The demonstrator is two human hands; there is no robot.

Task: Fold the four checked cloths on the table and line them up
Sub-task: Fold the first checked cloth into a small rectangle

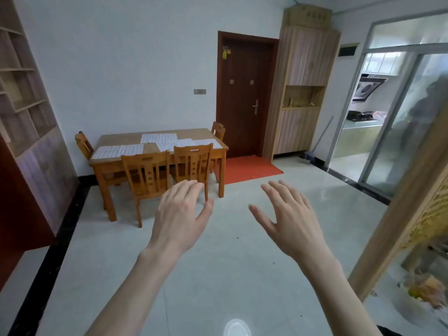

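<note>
Several white checked cloths lie flat and unfolded on a wooden table [116, 138] across the room: one at the front left [117, 150], one at the back [158, 137], and others overlapping toward the right [194, 143]. My left hand [180, 214] and my right hand [288, 217] are held out in front of me, well short of the table, fingers spread and holding nothing.
Two wooden chairs [146, 173] [192, 163] stand pushed in at the table's near side, with others at its ends. A dark door [246, 93] with a red mat [249, 168] is behind. Shelving [26, 105] lines the left wall; a pale tiled floor [230, 263] separates me from the table.
</note>
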